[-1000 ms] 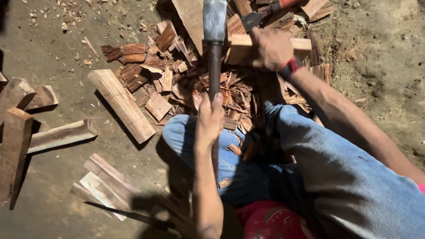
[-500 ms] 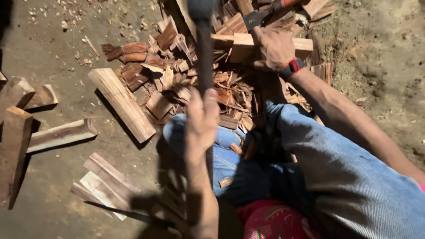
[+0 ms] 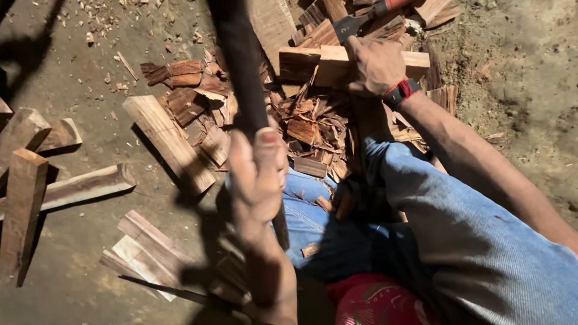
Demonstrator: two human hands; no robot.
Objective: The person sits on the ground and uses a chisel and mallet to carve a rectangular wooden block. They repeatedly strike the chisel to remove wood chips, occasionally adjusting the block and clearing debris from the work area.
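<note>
My left hand [image 3: 259, 174] is closed around a dark axe handle [image 3: 241, 78], which rises close past the camera; its head is out of view above. My right hand [image 3: 376, 63], with a red band at the wrist, grips a pale wooden block [image 3: 304, 63] lying crosswise at the top of the wood pile. Just behind that hand lies a small hatchet [image 3: 349, 25] with a dark head and a red handle. I sit on the ground, with my knees in blue jeans [image 3: 481, 241] to either side of the pile.
A heap of reddish wood chips and splinters [image 3: 313, 126] lies before my knees. A long split plank [image 3: 168, 144] lies to its left. Chunky wood pieces [image 3: 24, 198] and thin slats [image 3: 150, 253] lie on the dirt at left.
My left hand has lifted the axe up toward the camera, so its head has left the top of the view. My right hand stays on the block.
</note>
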